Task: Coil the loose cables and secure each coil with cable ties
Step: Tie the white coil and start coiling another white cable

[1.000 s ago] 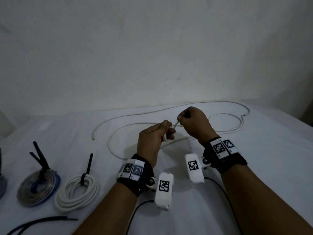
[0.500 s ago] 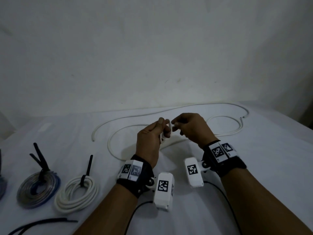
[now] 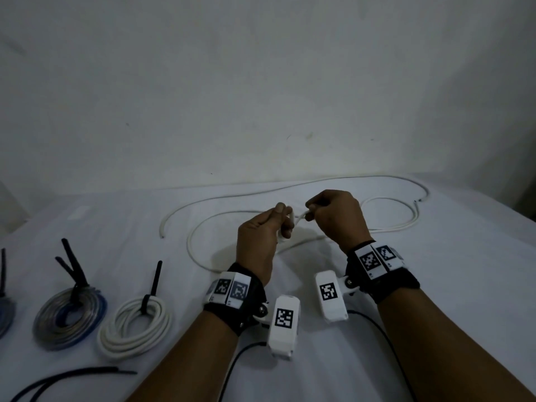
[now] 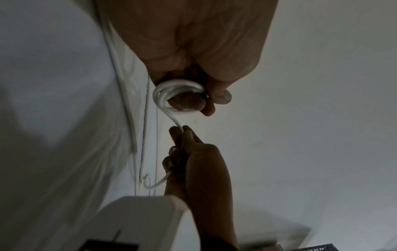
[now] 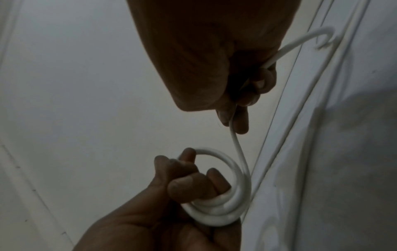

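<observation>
A long white cable (image 3: 232,212) lies in loose loops across the white sheet. My left hand (image 3: 269,227) holds a small coil of it (image 5: 225,202) wound in a few turns, fingers curled through the ring (image 4: 171,95). My right hand (image 3: 327,216) pinches the strand (image 5: 235,141) that leaves the coil, a short way from it. Behind my right hand the cable (image 4: 156,183) runs down to the sheet. Both hands hover above the sheet near the middle.
At the left lie a tied white coil (image 3: 135,329) and a tied clear-blue coil (image 3: 69,320), each with a black tie (image 3: 153,282) sticking up. Loose black ties (image 3: 66,378) lie at the front left. A pale wall rises behind.
My right hand has drawn apart from the left again, pulling the strand out to the right of the coil. The left hand stayed almost still.
</observation>
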